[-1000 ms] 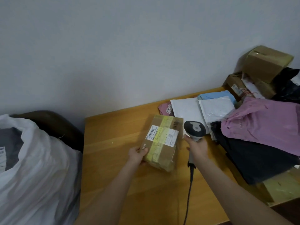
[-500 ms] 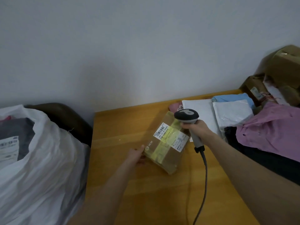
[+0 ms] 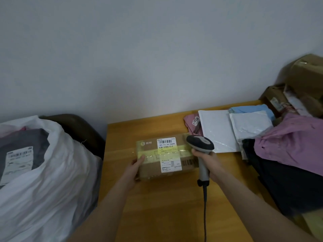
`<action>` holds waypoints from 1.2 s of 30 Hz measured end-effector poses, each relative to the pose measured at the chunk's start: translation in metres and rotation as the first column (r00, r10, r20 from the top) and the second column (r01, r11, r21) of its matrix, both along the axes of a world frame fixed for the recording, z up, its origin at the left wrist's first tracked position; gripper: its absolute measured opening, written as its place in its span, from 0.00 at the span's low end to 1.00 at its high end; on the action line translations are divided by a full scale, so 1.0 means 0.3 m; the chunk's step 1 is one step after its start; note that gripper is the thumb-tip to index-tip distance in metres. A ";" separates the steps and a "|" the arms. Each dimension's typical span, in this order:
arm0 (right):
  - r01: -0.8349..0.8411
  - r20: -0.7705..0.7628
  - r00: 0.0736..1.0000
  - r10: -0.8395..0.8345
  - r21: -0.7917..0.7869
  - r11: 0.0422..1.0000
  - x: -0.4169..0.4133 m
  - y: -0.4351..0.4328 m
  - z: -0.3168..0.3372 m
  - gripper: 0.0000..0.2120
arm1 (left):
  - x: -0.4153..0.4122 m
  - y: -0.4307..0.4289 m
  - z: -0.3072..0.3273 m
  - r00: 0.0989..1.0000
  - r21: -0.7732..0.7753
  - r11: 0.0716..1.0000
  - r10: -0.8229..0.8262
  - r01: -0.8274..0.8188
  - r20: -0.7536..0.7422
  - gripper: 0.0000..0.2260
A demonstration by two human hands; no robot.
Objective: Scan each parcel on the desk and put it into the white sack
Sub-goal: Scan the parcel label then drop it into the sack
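**scanner poised over a boxed parcel**

a person's left hand [image 3: 134, 169] grips the left end of a brown cardboard parcel [image 3: 153, 169] lying on the wooden desk [image 3: 166, 206], thumb pressed on top, other fingers hidden; the right hand [image 3: 208, 161] is clamped round the handle of a corded scanner [image 3: 201, 145], its head over the parcel's right end; the white sack [image 3: 52, 180] gapes open just left of the desk; a heap of mailers [image 3: 293, 142] lies at right

Brown box [image 3: 152, 170] with yellow tape and a white label; grey-and-black scanner [image 3: 201, 145]; white sack [image 3: 52, 180]; honey-coloured wooden counter [image 3: 166, 206]; pink bag [image 3: 293, 145]; white envelopes [image 3: 216, 130].
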State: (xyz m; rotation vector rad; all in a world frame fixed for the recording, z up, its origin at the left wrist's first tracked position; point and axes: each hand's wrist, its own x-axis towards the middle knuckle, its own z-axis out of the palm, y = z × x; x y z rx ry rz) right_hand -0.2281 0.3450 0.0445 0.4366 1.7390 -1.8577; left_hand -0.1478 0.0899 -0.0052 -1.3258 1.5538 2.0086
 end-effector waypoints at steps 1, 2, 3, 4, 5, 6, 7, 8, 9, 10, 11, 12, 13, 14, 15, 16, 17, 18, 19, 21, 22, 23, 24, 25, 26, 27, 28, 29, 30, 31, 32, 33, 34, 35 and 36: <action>0.008 -0.009 1.000 -0.008 -0.006 1.000 0.005 -0.001 0.017 0.10 | 0.007 -0.013 0.025 0.999 -0.010 1.000 -0.022 0.022 -0.027 0.24; 0.008 -0.021 1.000 -0.008 -0.012 1.000 0.009 -0.005 0.036 0.10 | 0.013 -0.027 0.047 0.998 -0.025 0.999 -0.048 0.047 -0.046 0.25; 0.001 -0.032 0.999 -0.002 -0.017 1.000 0.013 -0.010 0.055 0.10 | 0.017 -0.040 0.072 0.996 -0.037 0.997 -0.072 0.070 -0.058 0.25; -0.005 -0.042 0.999 0.004 -0.020 1.000 0.019 -0.014 0.070 0.12 | 0.022 -0.053 0.097 0.994 -0.050 0.995 -0.091 0.087 -0.064 0.26; -0.011 -0.049 0.999 0.010 -0.018 1.000 0.028 -0.021 0.081 0.14 | 0.027 -0.063 0.119 0.993 -0.066 0.993 -0.100 0.096 -0.069 0.27; -0.011 -0.058 0.998 0.010 -0.015 1.000 0.037 -0.029 0.095 0.17 | 0.030 -0.071 0.142 0.992 -0.080 0.992 -0.100 0.093 -0.080 0.27; -0.008 -0.073 0.997 0.008 -0.001 1.000 0.049 -0.042 0.108 0.20 | 0.031 -0.076 0.163 0.991 -0.094 0.992 -0.088 0.079 -0.099 0.27; 0.007 -0.099 0.995 -0.005 0.020 1.000 0.062 -0.058 0.122 0.22 | 0.032 -0.079 0.184 0.990 -0.107 0.992 -0.073 0.060 -0.121 0.27; 0.034 -0.139 0.990 -0.026 0.056 0.998 0.077 -0.076 0.138 0.24 | 0.035 -0.080 0.205 0.988 -0.119 0.992 -0.056 0.039 -0.147 0.27; 0.066 -0.183 0.982 -0.048 0.095 0.993 0.092 -0.094 0.156 0.24 | 0.038 -0.083 0.222 0.985 -0.127 0.992 -0.038 0.017 -0.171 0.27; 0.087 -0.209 0.976 -0.061 0.120 0.989 0.109 -0.112 0.175 0.22 | 0.042 -0.087 0.234 0.981 -0.134 0.991 -0.027 0.001 -0.194 0.28; 0.088 -0.216 0.975 -0.061 0.117 0.989 0.129 -0.126 0.193 0.19 | 0.048 -0.092 0.243 0.977 -0.139 0.990 -0.021 -0.009 -0.214 0.28; 0.071 -0.213 0.976 -0.052 0.082 0.994 0.150 -0.138 0.212 0.14 | 0.054 -0.097 0.250 0.972 -0.145 0.989 -0.020 -0.014 -0.235 0.29; 0.044 -0.208 0.977 -0.035 0.037 0.998 0.174 -0.149 0.231 0.10 | 0.061 -0.103 0.255 0.967 -0.150 0.989 -0.025 -0.014 -0.253 0.29; 0.012 -0.209 0.978 -0.010 0.009 1.000 0.199 -0.160 0.248 0.07 | 0.066 -0.107 0.259 0.962 -0.155 0.988 -0.033 -0.010 -0.272 0.29; -0.008 -0.217 0.976 0.010 0.011 1.000 0.222 -0.171 0.264 0.05 | 0.070 -0.111 0.263 0.957 -0.160 0.987 -0.040 -0.006 -0.287 0.29; -0.012 -0.224 0.974 0.018 0.027 1.000 0.242 -0.184 0.275 0.04 | 0.074 -0.114 0.266 0.953 -0.166 0.986 -0.046 -0.005 -0.299 0.29; -0.005 -0.230 0.973 0.014 0.040 0.999 0.262 -0.197 0.285 0.04 | 0.077 -0.116 0.269 0.951 -0.168 0.986 -0.044 -0.008 -0.307 0.28; 0.001 -0.227 0.974 0.010 0.049 0.999 0.275 -0.211 0.293 0.05 | 0.079 -0.118 0.271 0.948 -0.170 0.985 -0.040 -0.015 -0.316 0.28; -0.001 -0.197 0.980 0.011 0.048 0.999 0.300 -0.231 0.307 0.05 | 0.083 -0.121 0.270 0.944 -0.172 0.985 -0.029 -0.030 -0.328 0.27; -0.008 -0.185 0.983 0.017 0.047 0.999 0.309 -0.238 0.312 0.05 | 0.086 -0.121 0.271 0.942 -0.171 0.985 -0.025 -0.034 -0.334 0.27; -0.016 -0.181 0.983 0.025 0.051 0.999 0.316 -0.242 0.317 0.05 | 0.090 -0.120 0.270 0.940 -0.171 0.985 -0.025 -0.035 -0.340 0.27; -0.020 -0.180 0.983 0.029 0.053 0.998 0.321 -0.244 0.320 0.04 | 0.094 -0.119 0.270 0.938 -0.171 0.985 -0.027 -0.034 -0.344 0.27; -0.021 -0.177 0.984 0.030 0.052 0.998 0.324 -0.246 0.323 0.04 | 0.098 -0.119 0.268 0.938 -0.171 0.985 -0.027 -0.035 -0.346 0.28; -0.020 -0.172 0.985 0.028 0.049 0.999 0.326 -0.246 0.326 0.04 | 0.103 -0.119 0.267 0.938 -0.170 0.985 -0.024 -0.037 -0.346 0.28; -0.021 -0.167 0.986 0.029 0.049 0.999 0.329 -0.246 0.328 0.04 | 0.107 -0.119 0.268 0.938 -0.169 0.985 -0.021 -0.040 -0.345 0.28; -0.022 -0.162 0.986 0.030 0.052 0.998 0.331 -0.246 0.330 0.04 | 0.111 -0.120 0.266 0.939 -0.168 0.985 -0.018 -0.042 -0.344 0.28; -0.026 -0.159 0.987 0.034 0.054 0.998 0.333 -0.245 0.332 0.04 | 0.115 -0.120 0.264 0.940 -0.167 0.985 -0.015 -0.045 -0.342 0.29; -0.030 -0.156 0.987 0.038 0.052 0.998 0.335 -0.244 0.333 0.03 | 0.118 -0.120 0.262 0.940 -0.167 0.985 -0.011 -0.049 -0.340 0.29; -0.031 -0.152 0.988 0.038 0.049 0.998 0.338 -0.243 0.335 0.03 | 0.120 -0.119 0.261 0.941 -0.170 0.984 -0.009 -0.052 -0.337 0.30; -0.031 -0.148 0.988 0.037 0.044 0.999 0.340 -0.242 0.335 0.04 | 0.123 -0.118 0.259 0.942 -0.175 0.983 -0.010 -0.052 -0.335 0.30; -0.031 -0.146 0.989 0.037 0.041 0.999 0.342 -0.240 0.336 0.04 | 0.125 -0.116 0.259 0.942 -0.178 0.983 -0.010 -0.053 -0.335 0.30; -0.031 -0.146 0.989 0.037 0.039 0.999 0.343 -0.237 0.336 0.04 | 0.126 -0.113 0.260 0.942 -0.181 0.982 -0.011 -0.053 -0.335 0.30; -0.033 -0.146 0.989 0.038 0.039 0.999 0.344 -0.234 0.338 0.04 | 0.128 -0.111 0.262 0.942 -0.185 0.981 -0.011 -0.055 -0.336 0.30; -0.037 -0.147 0.988 0.042 0.038 0.999 0.344 -0.231 0.338 0.04 | 0.131 -0.109 0.264 0.942 -0.191 0.980 -0.009 -0.059 -0.336 0.30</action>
